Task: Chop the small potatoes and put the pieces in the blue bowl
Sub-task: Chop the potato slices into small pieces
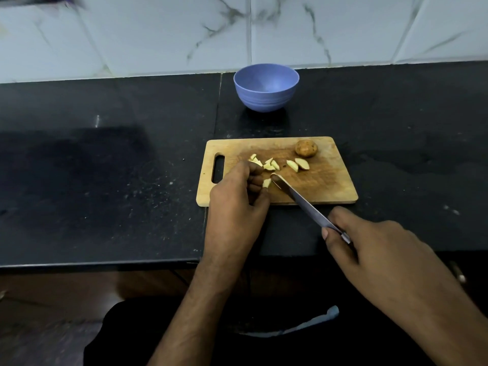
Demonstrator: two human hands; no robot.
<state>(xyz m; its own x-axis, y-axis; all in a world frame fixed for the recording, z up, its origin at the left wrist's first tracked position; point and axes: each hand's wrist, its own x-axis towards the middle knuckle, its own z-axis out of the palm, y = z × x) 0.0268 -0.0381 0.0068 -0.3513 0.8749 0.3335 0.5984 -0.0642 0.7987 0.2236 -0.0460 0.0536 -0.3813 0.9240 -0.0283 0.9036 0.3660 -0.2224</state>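
A wooden cutting board (pixel 324 186) lies on the black counter. One whole small potato (pixel 305 148) sits at its far right corner. Several pale cut pieces (pixel 272 165) are scattered near the board's middle, with two larger wedges (pixel 297 165) to their right. My left hand (pixel 237 194) rests on the board's near left part and pinches one potato piece (pixel 266 183) with curled fingers. My right hand (pixel 369 247) grips the knife handle; the blade (pixel 298 199) slants up-left, its tip just right of the held piece. The blue bowl (pixel 266 87), which looks empty, stands behind the board.
The black counter (pixel 105 180) runs left and right of the board, its front edge close to my forearms. A white marbled tile wall (pixel 184 35) rises right behind the bowl. A seam in the counter runs just left of the bowl.
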